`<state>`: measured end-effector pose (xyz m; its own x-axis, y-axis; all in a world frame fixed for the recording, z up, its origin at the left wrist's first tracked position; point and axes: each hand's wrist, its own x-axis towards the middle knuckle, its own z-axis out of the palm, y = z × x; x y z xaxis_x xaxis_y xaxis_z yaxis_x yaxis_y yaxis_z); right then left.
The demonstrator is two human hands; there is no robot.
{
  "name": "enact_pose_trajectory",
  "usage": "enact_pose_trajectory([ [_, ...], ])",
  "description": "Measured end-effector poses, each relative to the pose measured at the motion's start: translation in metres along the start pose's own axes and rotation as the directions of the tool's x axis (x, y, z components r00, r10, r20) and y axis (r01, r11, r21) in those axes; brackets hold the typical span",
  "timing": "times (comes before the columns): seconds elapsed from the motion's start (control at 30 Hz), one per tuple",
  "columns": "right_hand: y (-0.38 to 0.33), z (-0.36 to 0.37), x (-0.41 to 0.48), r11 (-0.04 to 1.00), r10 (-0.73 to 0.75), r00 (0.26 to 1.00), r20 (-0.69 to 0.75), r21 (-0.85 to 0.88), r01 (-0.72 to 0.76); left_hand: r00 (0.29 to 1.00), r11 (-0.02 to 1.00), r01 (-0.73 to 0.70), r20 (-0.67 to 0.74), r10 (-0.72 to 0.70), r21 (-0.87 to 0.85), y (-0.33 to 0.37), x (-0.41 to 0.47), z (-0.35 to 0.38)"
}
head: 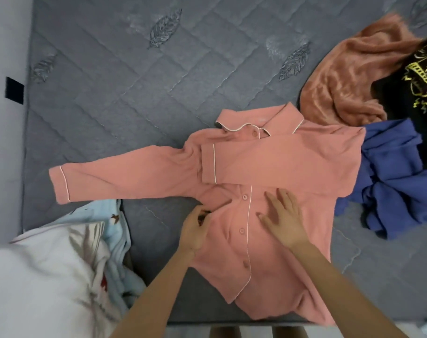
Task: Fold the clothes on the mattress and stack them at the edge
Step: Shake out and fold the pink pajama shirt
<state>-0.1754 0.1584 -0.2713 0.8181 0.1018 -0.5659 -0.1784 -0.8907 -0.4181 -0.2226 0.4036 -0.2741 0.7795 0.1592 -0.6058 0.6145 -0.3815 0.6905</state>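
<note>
A pink button-up pyjama shirt (275,167) with white piping lies face up on the grey quilted mattress (124,98). One sleeve is folded across its chest; the other sleeve (119,179) stretches out to the left. My left hand (194,230) pinches the shirt's left side edge near the armpit. My right hand (284,215) lies flat with spread fingers on the shirt's front, just right of the button row.
Unfolded clothes lie at the right: a fuzzy orange-brown piece (348,76), a blue garment (397,176) and a black one with yellow print (417,76). A white pillow (44,284) and light blue cloth (115,228) sit at the lower left. A wall (5,118) borders the left.
</note>
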Motion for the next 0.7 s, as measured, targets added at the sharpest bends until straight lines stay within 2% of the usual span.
enact_pose_trajectory([
  [0.1,0.023,0.012,-0.034,0.996,0.077,0.996,0.047,-0.052,-0.074,0.989,0.992,0.127,0.072,-0.126,-0.019,-0.011,-0.016,0.008],
  [0.2,0.048,0.025,-0.071,0.977,0.203,0.977,0.067,-0.074,-0.198,0.971,0.942,0.231,0.118,-0.208,-0.244,-0.021,-0.035,0.01],
  [0.3,0.068,0.037,-0.105,0.955,0.296,0.954,0.038,-0.043,-0.295,0.945,0.784,0.326,0.165,-0.282,-0.529,-0.03,-0.058,0.007],
  [0.33,0.073,0.041,-0.114,0.951,0.308,0.951,0.017,-0.047,-0.306,0.94,0.75,0.34,0.171,-0.297,-0.568,-0.035,-0.066,0.007],
  [0.37,0.078,0.044,-0.122,0.951,0.305,0.952,-0.004,-0.057,-0.305,0.941,0.762,0.336,0.161,-0.298,-0.554,-0.039,-0.074,0.007],
  [0.4,0.083,0.048,-0.13,0.954,0.294,0.955,-0.023,-0.061,-0.295,0.947,0.816,0.322,0.142,-0.289,-0.48,-0.044,-0.084,0.008],
  [0.47,0.089,0.053,-0.14,0.961,0.272,0.96,-0.065,-0.036,-0.275,0.968,0.953,0.239,0.121,-0.22,-0.183,-0.059,-0.103,0.011],
  [0.5,0.093,0.055,-0.145,0.963,0.266,0.96,-0.09,-0.019,-0.269,0.975,0.983,0.182,0.135,-0.177,-0.032,-0.068,-0.112,0.013],
  [0.6,0.107,0.061,-0.163,0.935,0.356,0.921,-0.157,0.075,-0.348,0.992,0.949,0.035,0.104,-0.071,0.315,-0.094,-0.136,0.024],
  [0.67,0.115,0.068,-0.178,0.889,0.449,0.882,-0.142,0.168,-0.426,1.0,0.865,-0.009,-0.019,0.022,0.501,-0.103,-0.148,0.03],
  [0.7,0.119,0.071,-0.184,0.866,0.486,0.865,-0.124,0.198,-0.459,0.994,0.859,0.004,-0.095,0.052,0.511,-0.104,-0.153,0.032],
])
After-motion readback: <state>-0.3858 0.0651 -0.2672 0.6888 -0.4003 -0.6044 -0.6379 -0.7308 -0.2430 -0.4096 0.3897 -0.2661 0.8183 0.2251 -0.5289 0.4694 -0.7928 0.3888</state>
